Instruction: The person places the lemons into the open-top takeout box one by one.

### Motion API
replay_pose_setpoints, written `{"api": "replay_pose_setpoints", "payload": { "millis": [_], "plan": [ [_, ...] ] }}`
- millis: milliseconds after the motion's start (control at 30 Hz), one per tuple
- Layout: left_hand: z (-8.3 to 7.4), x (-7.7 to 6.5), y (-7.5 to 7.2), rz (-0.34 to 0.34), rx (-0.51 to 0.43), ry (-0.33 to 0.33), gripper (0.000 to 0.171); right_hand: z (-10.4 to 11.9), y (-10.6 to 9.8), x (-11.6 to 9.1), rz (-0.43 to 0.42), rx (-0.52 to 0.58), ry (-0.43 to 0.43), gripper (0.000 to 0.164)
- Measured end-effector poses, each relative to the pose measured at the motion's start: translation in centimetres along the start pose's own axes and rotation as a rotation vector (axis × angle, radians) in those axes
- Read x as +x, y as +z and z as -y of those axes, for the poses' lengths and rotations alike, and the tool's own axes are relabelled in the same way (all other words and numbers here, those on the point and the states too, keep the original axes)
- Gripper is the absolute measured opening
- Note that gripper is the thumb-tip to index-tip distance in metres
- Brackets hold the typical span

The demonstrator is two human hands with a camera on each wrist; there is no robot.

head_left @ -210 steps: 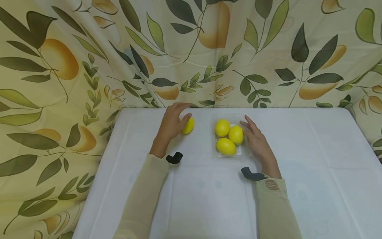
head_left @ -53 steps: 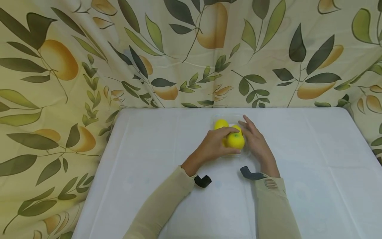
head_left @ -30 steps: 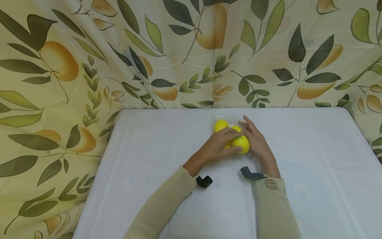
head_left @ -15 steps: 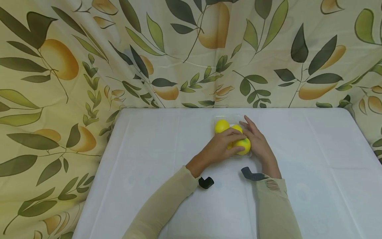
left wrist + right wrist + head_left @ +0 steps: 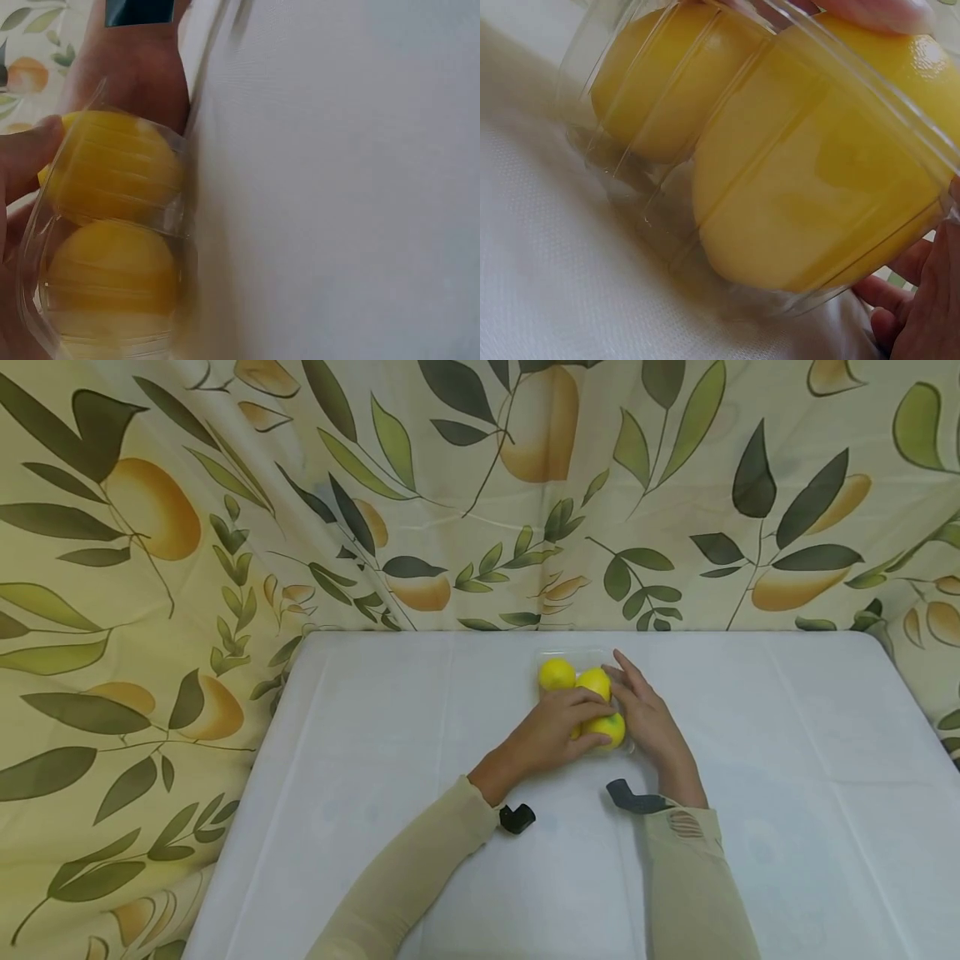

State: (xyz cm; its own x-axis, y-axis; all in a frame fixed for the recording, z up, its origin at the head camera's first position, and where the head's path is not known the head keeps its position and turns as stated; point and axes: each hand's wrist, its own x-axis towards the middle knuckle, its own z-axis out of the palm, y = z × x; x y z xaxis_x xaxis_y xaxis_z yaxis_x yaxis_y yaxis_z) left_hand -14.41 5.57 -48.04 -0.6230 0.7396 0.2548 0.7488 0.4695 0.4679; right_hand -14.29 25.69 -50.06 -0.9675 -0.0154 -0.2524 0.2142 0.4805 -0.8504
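Observation:
My left hand [image 5: 551, 727] grips a yellow lemon [image 5: 606, 732] at the near right corner of a clear plastic container [image 5: 572, 653]. Its fingers lie over the lemon's top and the thumb [image 5: 30, 154] is on the near side. Two more lemons, one at the far left [image 5: 557, 674] and one beside it [image 5: 595, 683], sit in the container. Another lemon [image 5: 576, 732] is mostly hidden under the left hand. My right hand [image 5: 651, 718] rests along the container's right side with fingers extended. Through the ribbed wall, the right wrist view shows a large lemon [image 5: 810, 172] close up.
A white cloth [image 5: 360, 710] covers the table, and the container stands near its far edge. A leaf-and-fruit patterned curtain [image 5: 675, 527] hangs behind and to the left. Dark curved pieces stick out at both wrists, one at the left [image 5: 517, 818] and one at the right [image 5: 633, 797].
My left hand has brought a lemon from the table on the left over to the container. In the last half second that lemon has shifted slightly nearer and left. The right hand stays in place.

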Motion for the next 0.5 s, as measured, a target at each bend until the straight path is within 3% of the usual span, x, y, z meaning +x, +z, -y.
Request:
{"api": "replay_pose_setpoints", "payload": {
  "millis": [333,500],
  "plan": [
    [0.04,-0.17,-0.36,0.044,-0.008,-0.024,0.046,-0.13,0.01,-0.04,-0.008,0.007,-0.004,0.057],
    [0.36,-0.68,-0.74,-0.021,-0.085,-0.019,0.046,-0.12,0.08,0.00,-0.010,0.017,-0.003,0.057]
  ]
}}
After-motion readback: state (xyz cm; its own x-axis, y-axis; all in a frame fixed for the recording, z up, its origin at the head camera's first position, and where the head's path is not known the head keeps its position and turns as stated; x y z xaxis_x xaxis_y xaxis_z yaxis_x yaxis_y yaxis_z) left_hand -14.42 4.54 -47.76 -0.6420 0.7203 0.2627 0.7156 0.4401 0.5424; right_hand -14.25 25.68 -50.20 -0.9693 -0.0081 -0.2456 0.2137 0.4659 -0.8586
